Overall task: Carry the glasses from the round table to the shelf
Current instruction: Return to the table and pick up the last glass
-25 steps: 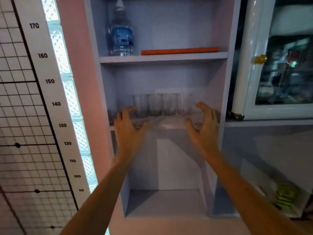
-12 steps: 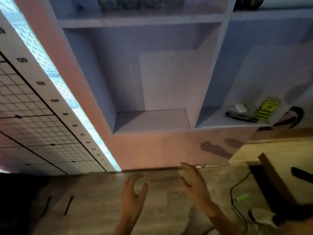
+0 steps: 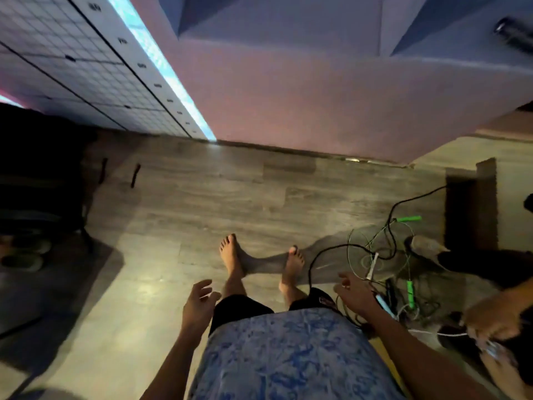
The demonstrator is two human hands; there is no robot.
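Head camera pointed down at the floor (image 3: 230, 197). Left hand (image 3: 199, 301) and right hand (image 3: 353, 293) both hung low by the hips, fingers loosely spread, holding nothing. No glasses or round desk in view, so their bearing, long axis and the nearer hand couldn't be told. Shelf (image 3: 317, 96) base stood ahead, beyond the bare feet.

Both hands hang low and hold nothing. The left hand (image 3: 199, 306) is beside the left thigh, fingers loosely curled and spread, thumb apart. The right hand (image 3: 353, 293) sits out to the right, fingers relaxed. The left forearm (image 3: 173, 359) and right forearm (image 3: 403, 342) are bare and stretched downward. The 2 bare feet stand apart, left foot (image 3: 230, 256) slightly ahead of right foot (image 3: 294, 265).
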